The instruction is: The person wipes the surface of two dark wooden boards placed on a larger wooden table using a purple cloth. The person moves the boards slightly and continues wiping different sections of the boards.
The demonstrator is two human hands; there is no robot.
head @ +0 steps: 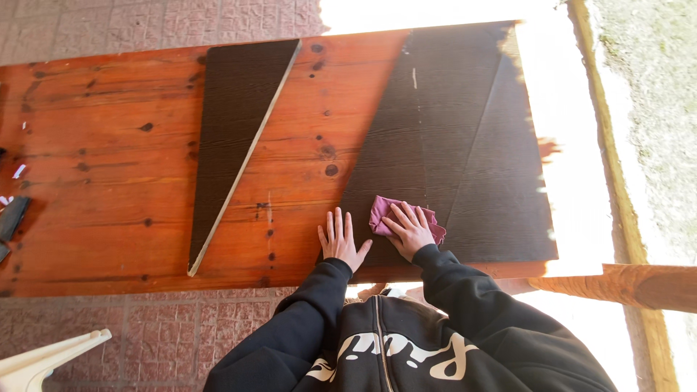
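**Both hands down on the dark panels**

The reddish knotty wooden tabletop (109, 167) runs across in front of me, standing on a brick-paved floor (145, 334). On its right part lies a big dark wood-grain panel (465, 131), its far right side in glaring sun. A second dark panel, a long triangle (232, 123) with a pale edge, lies well apart to the left.

Both my arms reach forward in black sleeves, elbows bent close to my body. My left hand (340, 243) lies flat, palm down, fingers spread and straight, at the near left corner of the big panel, holding nothing. My right hand (410, 232) presses palm down on a crumpled magenta cloth (385, 210), fingers splayed over it, pinning it to the big panel's near edge.
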